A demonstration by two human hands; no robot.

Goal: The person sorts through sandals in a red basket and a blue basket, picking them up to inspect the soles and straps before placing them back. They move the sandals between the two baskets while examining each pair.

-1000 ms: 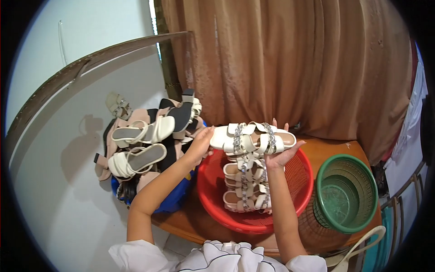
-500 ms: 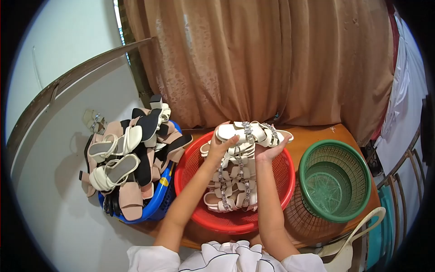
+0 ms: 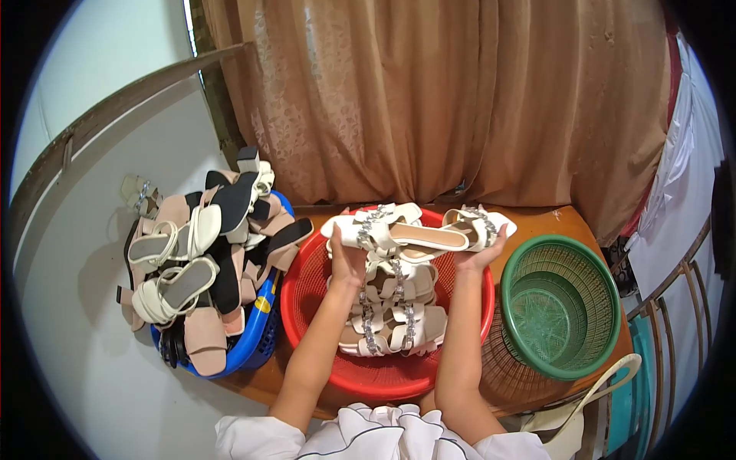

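My left hand [image 3: 349, 257] is closed around the toe end of a white sandal [image 3: 418, 235] with a chain-like strap. At the other side, my right hand [image 3: 481, 249] grips a second white sandal [image 3: 479, 230], also with a silvery strap. The two sandals overlap, soles partly showing tan, above the back of the red basket [image 3: 297, 284]. Below them in this basket, several white sandals [image 3: 410, 322] with similar straps lie in rows.
On the left, a blue basket [image 3: 264, 337] is heaped with pink, black and white sandals [image 3: 207, 337]. A green basket [image 3: 613, 307] stands at the right of the wooden table [image 3: 556, 221]. Behind hangs a brown curtain [image 3: 399, 100]; a cream chair [image 3: 567, 429] is at lower right.
My hands have moved apart, and the sandals between them are now spread wider and turned, with more of the tan insoles showing. The whole view has shifted slightly.
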